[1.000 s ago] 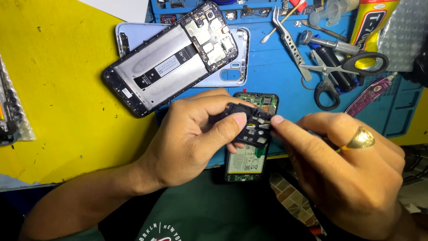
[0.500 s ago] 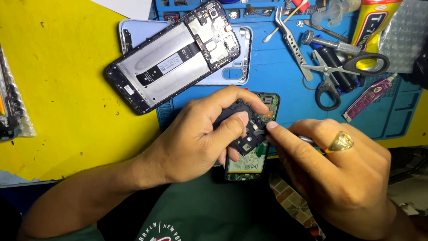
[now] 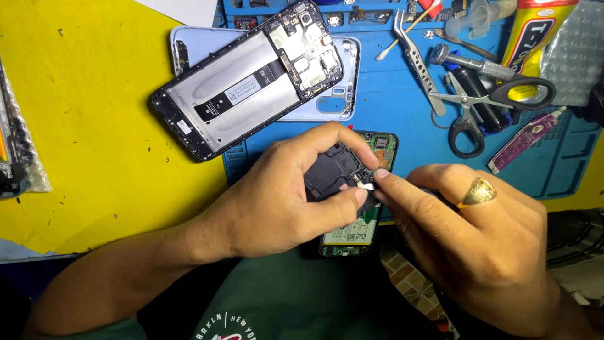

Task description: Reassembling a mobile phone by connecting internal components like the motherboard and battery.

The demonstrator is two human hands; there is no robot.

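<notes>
My left hand pinches the black plastic cover piece just above the opened phone at the blue mat's near edge, while my right hand grips a small white bit against it. Beyond the phone lies a stripped phone frame; scissors sit right of that.

opened phone lies on a back cover (scissors to the right).

I count two hands, left and right, one gold ring, one black plastic cover, two opened phones, one pair of scissors, one pair of tweezers, two glue tubes.
</notes>
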